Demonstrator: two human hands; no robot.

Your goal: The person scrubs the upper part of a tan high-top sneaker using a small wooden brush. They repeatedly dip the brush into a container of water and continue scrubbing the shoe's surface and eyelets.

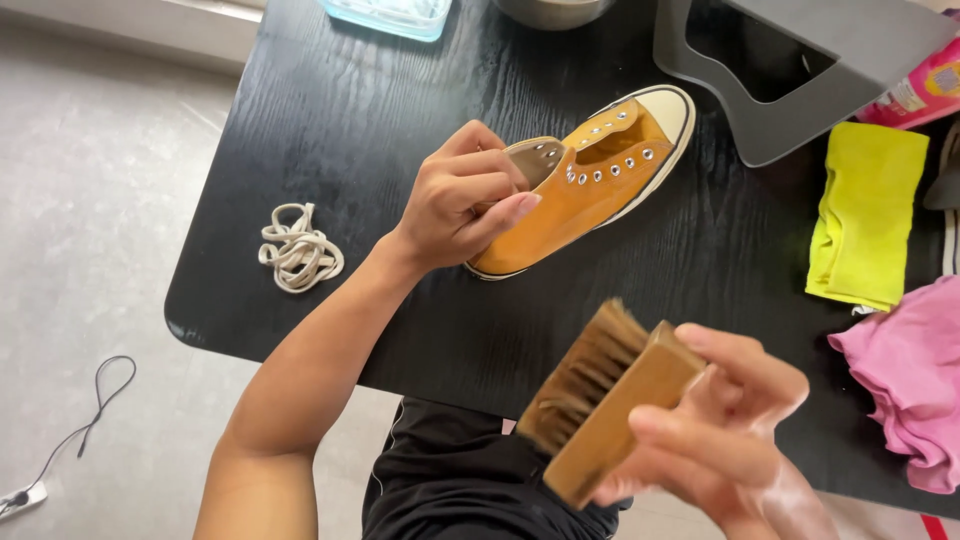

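A mustard-yellow canvas sneaker (600, 185) with a white toe cap lies unlaced on the black table (350, 120), toe pointing to the far right. My left hand (465, 200) grips its heel and collar, fingers curled over the opening. Closer to me, above the table's near edge, my right hand (725, 425) holds a wooden brush (605, 400) by its block, with the brown bristles facing up and to the left. The brush is apart from the sneaker.
A bundle of cream shoelaces (298, 250) lies on the table to the left. A yellow cloth (865, 215) and a pink cloth (915, 375) sit at the right. A grey stand (790, 60), a clear tray (395, 15) and a pink bottle (925, 90) are at the back.
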